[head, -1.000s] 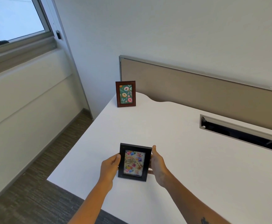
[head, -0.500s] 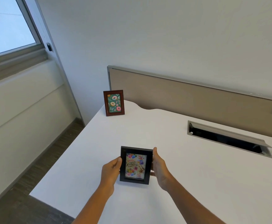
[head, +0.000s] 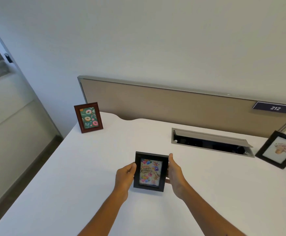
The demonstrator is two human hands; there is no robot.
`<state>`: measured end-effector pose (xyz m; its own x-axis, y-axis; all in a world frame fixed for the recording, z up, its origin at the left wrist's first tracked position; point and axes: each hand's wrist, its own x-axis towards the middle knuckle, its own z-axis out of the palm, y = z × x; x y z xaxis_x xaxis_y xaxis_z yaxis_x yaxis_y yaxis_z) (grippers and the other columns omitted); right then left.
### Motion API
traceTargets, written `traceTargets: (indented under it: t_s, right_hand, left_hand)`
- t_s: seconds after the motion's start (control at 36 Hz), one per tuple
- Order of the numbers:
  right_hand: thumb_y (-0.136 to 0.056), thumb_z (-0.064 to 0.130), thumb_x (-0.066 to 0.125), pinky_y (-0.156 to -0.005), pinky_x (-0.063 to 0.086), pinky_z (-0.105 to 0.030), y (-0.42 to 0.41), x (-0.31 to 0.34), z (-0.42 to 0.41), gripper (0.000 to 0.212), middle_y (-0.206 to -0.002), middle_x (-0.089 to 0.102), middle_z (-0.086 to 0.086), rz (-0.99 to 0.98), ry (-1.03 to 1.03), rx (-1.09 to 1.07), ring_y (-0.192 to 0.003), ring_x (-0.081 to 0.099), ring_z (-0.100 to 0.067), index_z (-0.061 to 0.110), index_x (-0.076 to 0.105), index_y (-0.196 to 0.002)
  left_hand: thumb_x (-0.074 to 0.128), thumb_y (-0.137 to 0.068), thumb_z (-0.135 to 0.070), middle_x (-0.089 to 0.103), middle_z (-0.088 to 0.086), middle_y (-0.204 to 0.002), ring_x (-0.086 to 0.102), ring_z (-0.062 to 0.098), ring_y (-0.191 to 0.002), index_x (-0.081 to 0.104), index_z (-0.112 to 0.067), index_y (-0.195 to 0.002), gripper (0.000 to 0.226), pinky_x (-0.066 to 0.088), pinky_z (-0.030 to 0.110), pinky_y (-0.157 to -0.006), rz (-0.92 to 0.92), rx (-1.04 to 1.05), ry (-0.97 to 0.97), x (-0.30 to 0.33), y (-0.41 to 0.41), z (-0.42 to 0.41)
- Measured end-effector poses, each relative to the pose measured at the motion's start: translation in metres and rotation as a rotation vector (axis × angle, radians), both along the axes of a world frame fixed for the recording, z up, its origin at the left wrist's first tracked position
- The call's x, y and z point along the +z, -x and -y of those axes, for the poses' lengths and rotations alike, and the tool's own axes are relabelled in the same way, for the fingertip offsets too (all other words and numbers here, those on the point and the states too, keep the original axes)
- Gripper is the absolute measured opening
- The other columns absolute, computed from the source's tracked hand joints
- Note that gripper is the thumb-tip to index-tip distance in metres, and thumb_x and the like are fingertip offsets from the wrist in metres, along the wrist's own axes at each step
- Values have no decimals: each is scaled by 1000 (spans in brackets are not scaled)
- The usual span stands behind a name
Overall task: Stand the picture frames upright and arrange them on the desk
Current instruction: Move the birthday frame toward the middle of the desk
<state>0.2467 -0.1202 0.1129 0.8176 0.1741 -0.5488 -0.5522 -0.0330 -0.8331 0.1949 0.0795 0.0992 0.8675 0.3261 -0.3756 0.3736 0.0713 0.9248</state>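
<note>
left hand [head: 125, 178] fingers clasped left edge of black birthday frame [head: 150, 171] | right hand [head: 174, 174] gripped its right edge | frame upright, near-centre on white desk [head: 81, 176] | brown donut frame [head: 88, 117] stood far left | black-framed horse picture [head: 278, 149] stood far right, beside cable tray [head: 210, 142]

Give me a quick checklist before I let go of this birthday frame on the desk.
1. Both hands on the frame: ok. The left hand and right hand grip the sides of the birthday frame.
2. Picture faces you, right way up: ok.
3. Bottom edge resting on the desk: cannot tell.
4. Back stand folded out: cannot tell, hidden behind the frame.
5. Clear of the cable slot: ok.
6. Other frames standing: the doughnut frame ok; the horse frame ok.
</note>
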Motion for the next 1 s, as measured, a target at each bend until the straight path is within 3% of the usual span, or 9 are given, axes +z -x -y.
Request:
traceTargets:
  t_s: [0.08,0.25,0.5,0.64,0.75,0.86,1.0]
  right_hand:
    - [-85,91,29,-102,50,-49,-18,4,14,83,-122,82,5,17,10,-22,-122,71,-24,38,74,-130]
    - [-98,84,25,-108,48,-52,-61,10,30,75,-127,79,2,26,17,-53,-125,69,-26,36,73,-131]
    - [-107,76,24,-119,43,-58,-141,13,38,71,-137,74,-4,24,-28,-61,-132,65,-30,31,68,-140]
    - [-107,75,23,-122,41,-60,-185,14,38,74,-140,72,-8,36,-37,-90,-133,64,-32,25,65,-144]
    - [-107,75,22,-123,41,-58,-218,13,38,78,-141,72,-9,43,-44,-106,-134,65,-33,23,63,-147]
    - [-104,80,21,-124,39,-57,-246,9,35,83,-147,68,-9,38,-55,-107,-138,61,-34,24,59,-151]
    - [-104,78,25,-127,35,-60,-273,-2,33,82,-150,66,-11,30,-74,-109,-141,59,-37,21,60,-151]
  left_hand:
    - [60,-103,-38,77,-16,-96,71,12,-102,72,-41,-89,19,55,20,-71,18,-20,-8,6,-19,15]
    - [59,-104,-38,77,-10,-99,71,15,-103,71,-40,-87,21,57,31,-82,25,-50,-28,12,-64,32]
    - [60,-103,-38,72,-15,-94,67,14,-98,66,-37,-85,20,53,21,-68,29,-56,-90,13,-152,38]
    - [59,-104,-37,69,-16,-93,65,16,-100,64,-37,-85,20,54,21,-68,28,-61,-118,10,-200,39]
    - [60,-103,-37,67,-13,-93,64,20,-105,63,-35,-88,16,57,32,-83,20,-62,-121,4,-237,39]
    - [60,-103,-38,66,-14,-93,63,19,-106,63,-30,-97,11,56,32,-84,8,-71,-139,-3,-269,37]
    - [59,-104,-39,68,-4,-107,63,20,-109,63,-26,-106,13,57,37,-90,0,-75,-152,-12,-299,36]
